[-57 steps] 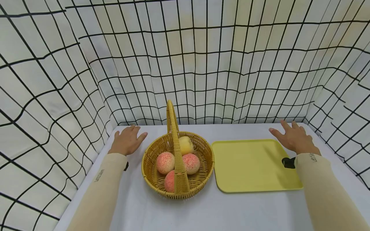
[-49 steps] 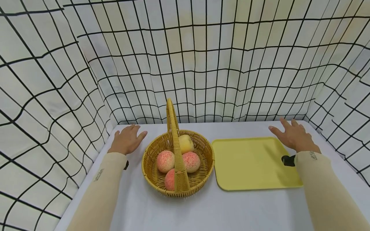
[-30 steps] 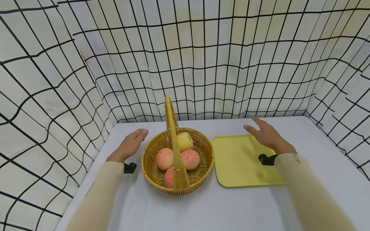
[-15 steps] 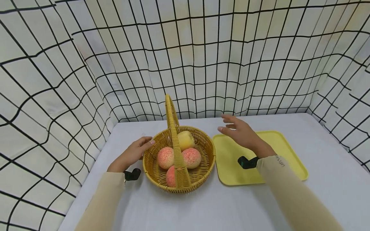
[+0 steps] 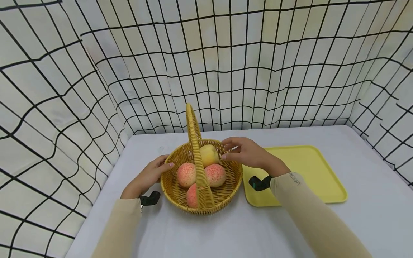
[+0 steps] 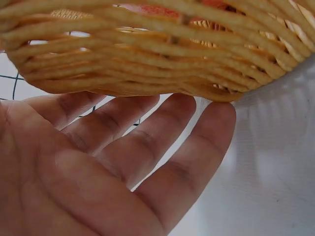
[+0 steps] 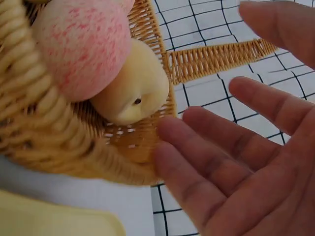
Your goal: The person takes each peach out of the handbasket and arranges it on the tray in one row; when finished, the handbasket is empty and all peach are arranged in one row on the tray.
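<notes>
A woven basket with a tall arched handle holds three pink-speckled peaches and a yellow round fruit with a dark stem spot. At its left side is my left hand: the thumb lies over the rim, while nearly straight fingers touch the outer wall from below. My right hand hovers over the basket's right rim, thumb and fingers spread beside the yellow fruit, nothing between them. In the right wrist view a gap separates its fingertips from that fruit.
A yellow tray lies to the right of the basket, partly under the right forearm. The white-covered table ends at the back against a white cloth wall with a black grid.
My right hand has swept left across the tray to the basket. My left hand has moved right and forward from the table to the basket's side. The fruits lie as before.
</notes>
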`<action>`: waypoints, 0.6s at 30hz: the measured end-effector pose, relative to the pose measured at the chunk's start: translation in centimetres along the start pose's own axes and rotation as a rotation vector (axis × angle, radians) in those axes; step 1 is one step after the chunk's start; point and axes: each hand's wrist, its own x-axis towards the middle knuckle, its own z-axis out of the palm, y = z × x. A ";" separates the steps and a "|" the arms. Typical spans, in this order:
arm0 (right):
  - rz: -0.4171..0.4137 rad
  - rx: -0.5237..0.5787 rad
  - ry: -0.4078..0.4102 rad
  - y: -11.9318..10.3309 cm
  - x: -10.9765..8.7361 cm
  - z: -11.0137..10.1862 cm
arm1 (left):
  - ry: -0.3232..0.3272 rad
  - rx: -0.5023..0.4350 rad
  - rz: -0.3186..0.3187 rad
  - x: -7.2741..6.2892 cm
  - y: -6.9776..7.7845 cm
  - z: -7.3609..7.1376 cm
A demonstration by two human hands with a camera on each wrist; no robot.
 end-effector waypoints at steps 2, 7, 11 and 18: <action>0.011 -0.020 -0.049 -0.3 0.5 0.4 | 0.002 -0.003 -0.005 -0.2 -0.3 0.0; 0.032 -0.096 -0.142 -0.9 1.3 1.2 | -0.005 -0.032 -0.012 -0.6 -0.6 -0.2; 0.056 -0.127 -0.186 -1.1 1.7 1.7 | -0.010 -0.049 -0.008 -0.9 -0.3 -0.4; 0.103 -0.165 -0.230 -1.4 2.1 2.6 | 0.000 -0.066 0.005 -1.4 0.2 -0.5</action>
